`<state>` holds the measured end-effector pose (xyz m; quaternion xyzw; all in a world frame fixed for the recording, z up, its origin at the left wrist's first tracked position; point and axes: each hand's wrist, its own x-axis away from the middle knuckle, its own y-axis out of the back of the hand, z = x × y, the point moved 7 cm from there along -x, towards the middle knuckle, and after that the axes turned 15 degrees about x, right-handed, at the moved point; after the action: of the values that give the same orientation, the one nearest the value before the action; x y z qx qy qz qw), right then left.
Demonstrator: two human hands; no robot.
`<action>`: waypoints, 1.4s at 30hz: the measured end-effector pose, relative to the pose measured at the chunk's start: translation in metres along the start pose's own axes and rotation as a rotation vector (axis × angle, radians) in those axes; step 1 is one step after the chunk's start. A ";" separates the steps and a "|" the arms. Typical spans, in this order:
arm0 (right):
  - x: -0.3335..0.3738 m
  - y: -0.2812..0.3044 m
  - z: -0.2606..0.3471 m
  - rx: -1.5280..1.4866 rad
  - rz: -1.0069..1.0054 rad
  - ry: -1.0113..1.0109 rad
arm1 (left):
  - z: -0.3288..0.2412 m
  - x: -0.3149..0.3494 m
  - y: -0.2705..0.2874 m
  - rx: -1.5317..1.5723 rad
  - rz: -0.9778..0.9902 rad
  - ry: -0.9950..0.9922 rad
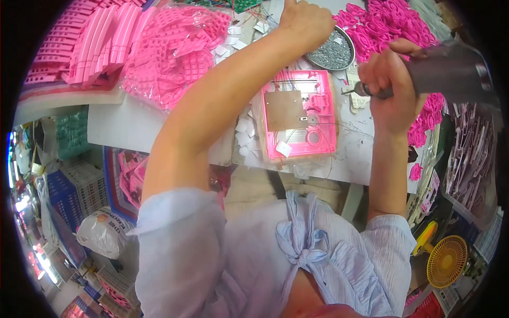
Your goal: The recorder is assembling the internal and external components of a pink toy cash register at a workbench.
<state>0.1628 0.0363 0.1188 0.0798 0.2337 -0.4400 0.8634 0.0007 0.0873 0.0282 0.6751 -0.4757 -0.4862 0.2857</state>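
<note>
A pink plastic housing (310, 114) lies flat on the white bench in front of me, with a brown circuit board (284, 109) seated in its left half and thin wires running across it. My right hand (389, 79) is closed around a dark electric screwdriver (448, 71), its tip held just right of the housing. My left hand (305, 21) reaches far forward with fingers curled, beside a round metal dish of small screws (335, 52); I cannot see whether it holds anything.
Stacks of pink plastic strips (90, 42) and a clear bag of pink grid parts (177, 50) fill the bench's left. A heap of pink rings (387, 26) lies at right. Crates (79, 185) and a yellow fan (446, 261) sit by the floor.
</note>
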 end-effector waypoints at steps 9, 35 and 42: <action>0.039 -0.046 0.030 -0.239 0.328 0.020 | -0.069 0.194 0.086 0.675 -0.002 0.028; 0.060 -0.071 -0.006 -0.233 0.272 -0.053 | -0.063 0.219 0.095 0.507 -0.156 0.121; 0.055 -0.070 0.008 -0.301 0.284 -0.055 | -0.061 0.221 0.085 0.683 -0.218 0.087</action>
<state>0.1371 -0.0477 0.1045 -0.0301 0.2595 -0.2762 0.9249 0.0431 -0.1535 0.0374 0.7984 -0.5232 -0.2979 0.0101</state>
